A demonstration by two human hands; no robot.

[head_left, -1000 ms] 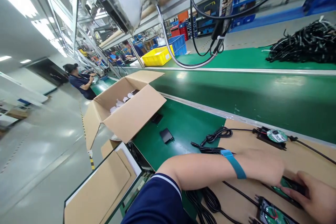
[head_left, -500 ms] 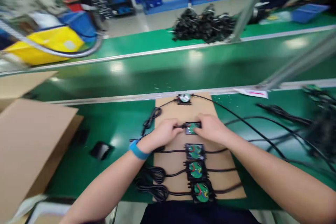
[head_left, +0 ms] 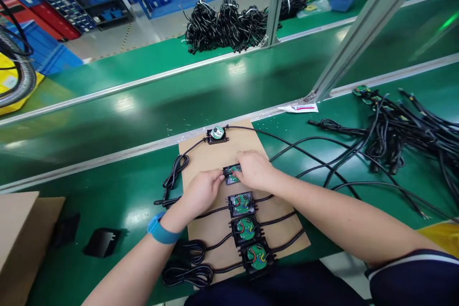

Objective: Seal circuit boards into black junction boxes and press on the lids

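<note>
A small black housing [head_left: 229, 180] with a green circuit board inside lies on a brown cardboard sheet [head_left: 206, 160]. My left hand [head_left: 201, 193] pinches at its left edge, where a black cable enters; the fingertips hide the cable's end. My right hand [head_left: 256, 170] grips the housing's right side, thumb over the board. Nearer me, several similar open housings [head_left: 245, 228] sit in a column, with green boards, coloured wires and cables out both sides. Beyond my hands, another housing [head_left: 216, 140] has a round board resting on top.
Coiled black cables [head_left: 190, 275] lie left of the sheet. Loose cables [head_left: 390, 138] are heaped at the right. A black flat piece [head_left: 102, 242] and a cardboard box [head_left: 17, 229] are at left. A metal post [head_left: 344, 52] rises behind the bench, near cable bundles [head_left: 229, 24].
The camera view has turned to the right, so everything appears shifted left. Both hands stay at the same housing; my left fingers are now closer against its left edge.
</note>
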